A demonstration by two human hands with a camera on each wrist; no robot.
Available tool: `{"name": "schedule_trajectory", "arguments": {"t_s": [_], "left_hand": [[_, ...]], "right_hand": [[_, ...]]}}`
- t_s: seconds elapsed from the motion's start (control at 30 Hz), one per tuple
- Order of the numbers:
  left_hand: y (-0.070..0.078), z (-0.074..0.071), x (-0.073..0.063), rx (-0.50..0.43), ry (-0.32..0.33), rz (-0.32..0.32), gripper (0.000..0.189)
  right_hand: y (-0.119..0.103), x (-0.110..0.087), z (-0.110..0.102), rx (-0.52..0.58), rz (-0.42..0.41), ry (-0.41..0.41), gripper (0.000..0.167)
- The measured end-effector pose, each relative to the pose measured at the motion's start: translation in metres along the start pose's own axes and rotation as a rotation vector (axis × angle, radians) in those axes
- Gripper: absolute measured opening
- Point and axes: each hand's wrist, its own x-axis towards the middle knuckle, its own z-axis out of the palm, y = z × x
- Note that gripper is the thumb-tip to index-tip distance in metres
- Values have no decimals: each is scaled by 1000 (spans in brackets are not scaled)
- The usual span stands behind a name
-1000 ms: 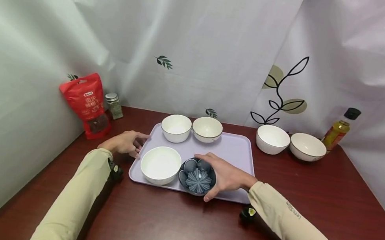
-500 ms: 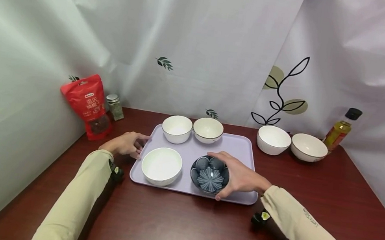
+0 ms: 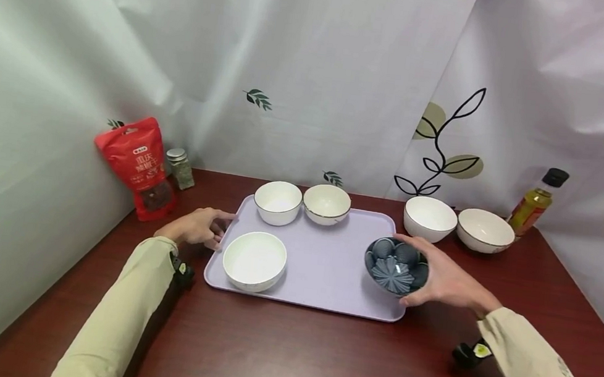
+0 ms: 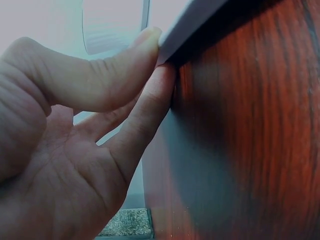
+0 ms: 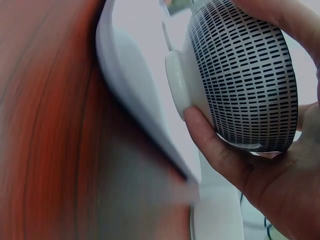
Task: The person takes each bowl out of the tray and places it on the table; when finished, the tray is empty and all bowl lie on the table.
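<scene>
My right hand point(image 3: 445, 279) grips a bowl point(image 3: 392, 276) with a dark blue fluted pattern inside, lifted over the right end of the lilac tray point(image 3: 320, 277). In the right wrist view the bowl's outside point(image 5: 245, 75) shows small dark dashes on white. Its white foot is apart from the tray, and a finger touches that foot. At the tray's left edge, my left hand point(image 3: 198, 225) pinches the rim between thumb point(image 4: 110, 75) and finger. A white bowl point(image 3: 254, 262) stands at the tray's front left. Two more, a white bowl point(image 3: 277, 203) and a cream bowl point(image 3: 326, 205), stand at its back.
Beyond the tray's right end, a white ribbed bowl point(image 3: 429, 220) and a cream bowl point(image 3: 485, 232) stand on the dark red table point(image 3: 283, 354). An oil bottle point(image 3: 535, 206) is behind them. A red pouch point(image 3: 142, 164) and a spice jar point(image 3: 180, 168) stand at the back left.
My right hand has carried the dark-patterned bowl rightward and up, from beside the front white bowl to above the tray's right end. The left hand keeps its place on the tray.
</scene>
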Motion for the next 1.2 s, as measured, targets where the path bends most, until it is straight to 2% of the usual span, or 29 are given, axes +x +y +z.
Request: {"name": "schedule_trajectory", "arguments": {"t_s": [0.23, 0.4, 0.67, 0.9, 1.2], "left_hand": [[-1, 3, 1, 2, -1, 4, 81], [-1, 2, 0, 5, 1, 8, 81], [-1, 2, -1, 3, -6, 12, 82], [0, 1, -1, 0, -4, 18, 81], [0, -1, -2, 10, -3, 2, 82]], "right_hand": [[21, -30, -20, -28, 107, 63, 109], [35, -40, -27, -31, 161, 81, 107], [43, -39, -30, -38, 228, 81, 107], [48, -36, -30, 0, 245, 78, 106], [55, -32, -30, -4, 262, 77, 104]]}}
